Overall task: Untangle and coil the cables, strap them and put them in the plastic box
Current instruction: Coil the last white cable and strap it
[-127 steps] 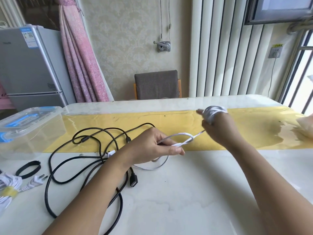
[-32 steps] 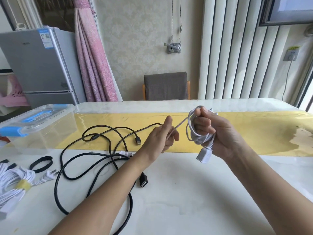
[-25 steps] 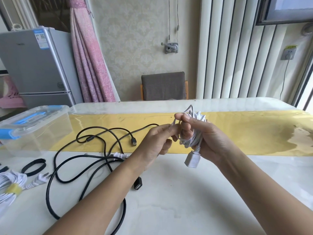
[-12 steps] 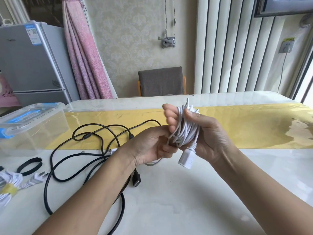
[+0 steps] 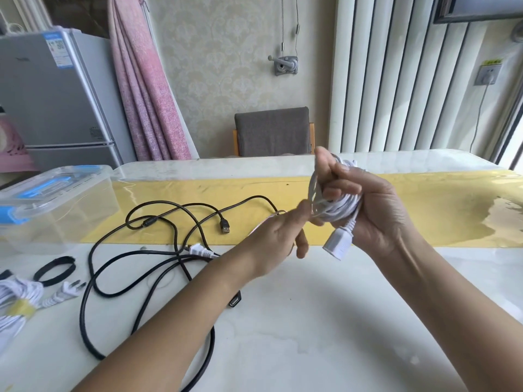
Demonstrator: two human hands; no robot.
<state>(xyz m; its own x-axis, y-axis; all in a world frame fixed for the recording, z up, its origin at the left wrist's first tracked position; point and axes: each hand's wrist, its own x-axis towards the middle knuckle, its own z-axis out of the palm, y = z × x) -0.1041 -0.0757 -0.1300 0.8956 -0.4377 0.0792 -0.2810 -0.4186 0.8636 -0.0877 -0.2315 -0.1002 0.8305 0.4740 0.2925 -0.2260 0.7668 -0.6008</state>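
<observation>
the right fingers [image 5: 341, 190] curl tight round a white coil [image 5: 338, 212] held above the table [image 5: 311, 321], its socket [image 5: 338, 246] dangling under the right hand [image 5: 377, 213]. the left hand [image 5: 278, 239] pinches the coil's loose strand between thumb and fingertip, just beside the coil. a black cable [image 5: 147, 222] lies tangled on the table to the left, near a strap [image 5: 60, 259], a banded white bundle [image 5: 14, 292] and the box [image 5: 56, 205], lid on.

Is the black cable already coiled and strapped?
No, the black cable lies loose in wide loops on the table, with no strap around it.
</observation>
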